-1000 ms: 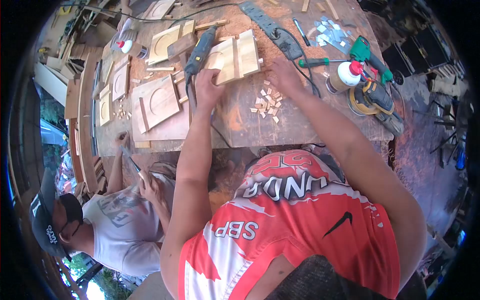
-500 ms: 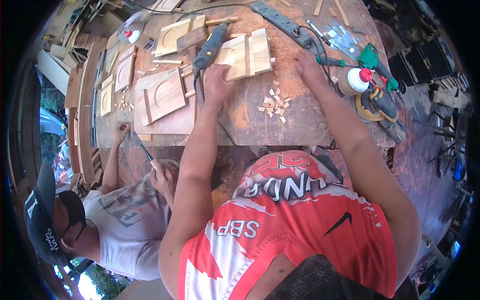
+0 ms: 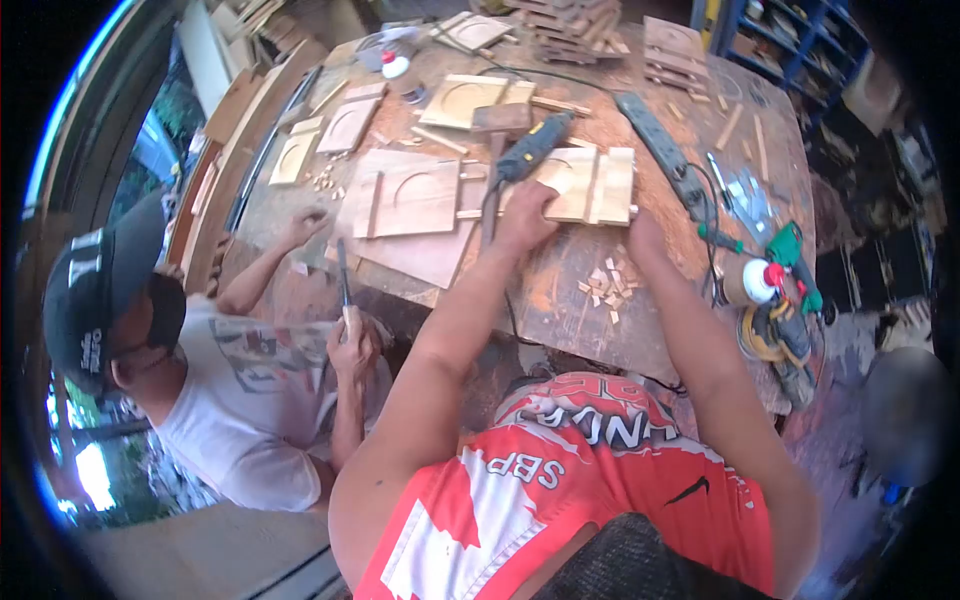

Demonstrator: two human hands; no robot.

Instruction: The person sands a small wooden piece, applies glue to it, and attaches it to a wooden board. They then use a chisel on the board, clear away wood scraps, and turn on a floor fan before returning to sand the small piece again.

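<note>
A pale wooden panel (image 3: 572, 185) with a round recess and a raised cross strip lies in front of me on the workbench (image 3: 560, 330). My left hand (image 3: 528, 215) grips its near left corner, fingers closed on the edge. At its right end my right hand (image 3: 646, 236) closes against the near corner, by a small peg (image 3: 633, 210) that sticks out; its fingertips are partly hidden. A grey rotary power tool (image 3: 535, 147) lies just beyond my left hand, beside a wooden mallet (image 3: 502, 120). Small wood pieces (image 3: 608, 284) lie heaped between my forearms.
At left, a co-worker's hand (image 3: 352, 345) holds a chisel (image 3: 345, 275). More recessed panels (image 3: 405, 195) lie beyond. A power strip (image 3: 660, 145), cords and sawdust cover the back. At right stand a glue bottle (image 3: 763, 280), a green tool (image 3: 787, 245) and a yellow sander (image 3: 770, 335).
My right hand has moved in from the sawdust to the panel's right end. My left hand stays on the panel. The view has turned and shifted, showing more of the bench's far side.
</note>
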